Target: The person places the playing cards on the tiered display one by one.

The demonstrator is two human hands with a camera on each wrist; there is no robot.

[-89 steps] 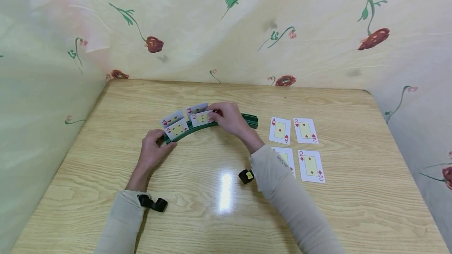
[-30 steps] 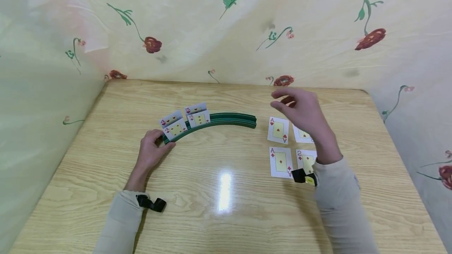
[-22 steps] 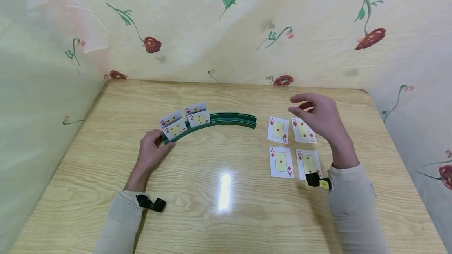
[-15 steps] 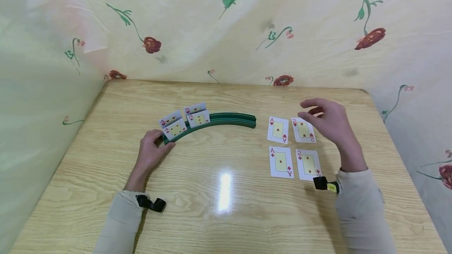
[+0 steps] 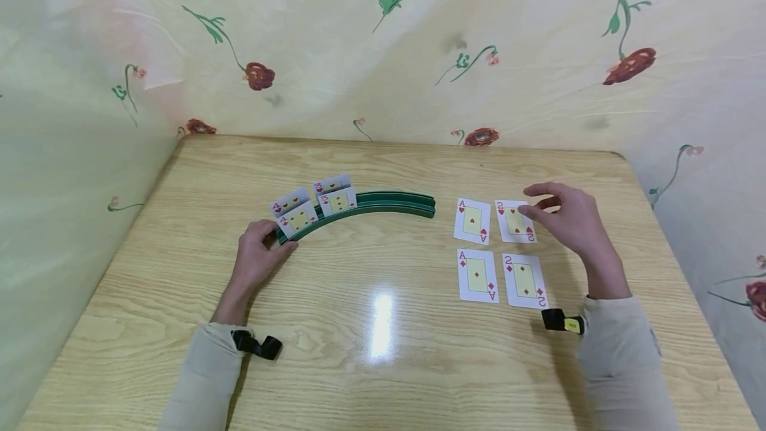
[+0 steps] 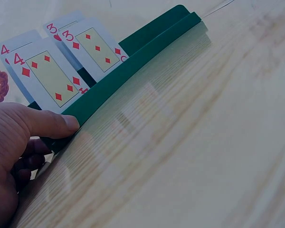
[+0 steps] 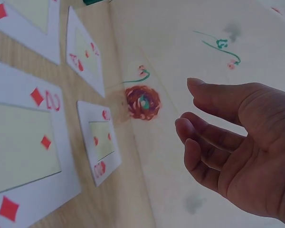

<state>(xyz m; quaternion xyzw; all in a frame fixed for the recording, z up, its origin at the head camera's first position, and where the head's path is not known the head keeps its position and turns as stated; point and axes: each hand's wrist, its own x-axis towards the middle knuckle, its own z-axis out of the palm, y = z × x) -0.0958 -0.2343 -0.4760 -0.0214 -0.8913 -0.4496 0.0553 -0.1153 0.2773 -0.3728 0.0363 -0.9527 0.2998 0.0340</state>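
At the left end of the curved green rack [image 5: 395, 201], grips that end with the left hand [image 5: 256, 255], pressing the thumb against the front rim and curling the other fingers underneath, partly hidden. In the rack's front slot, from its left end: four of diamonds [image 5: 297, 219], then three of diamonds [image 5: 338, 202], both leaning back. In the rack's rear slot: four of hearts [image 5: 291, 200] and three of hearts [image 5: 332, 183], each partly covered by the diamond card in front.

Right of the rack, flat and face up on the wooden surface [image 5: 335, 331]: ace of hearts [image 5: 472, 221], then, farther from the rack, two of hearts [image 5: 511, 223]. Also right of the rack, but in a nearer row: ace of diamonds [image 5: 477, 275], then two of diamonds [image 5: 525, 281].

Well to the right of the rack, holds nothing in the right hand [image 5: 571, 218]: released, with loosely bent fingers and the thumb apart from them, nearest the two of hearts. Overlaps that card with the thumb in the head view, yet hangs apart from it in the right wrist view.

Beyond the rack: pale cloth [image 5: 335, 32] with red flowers.
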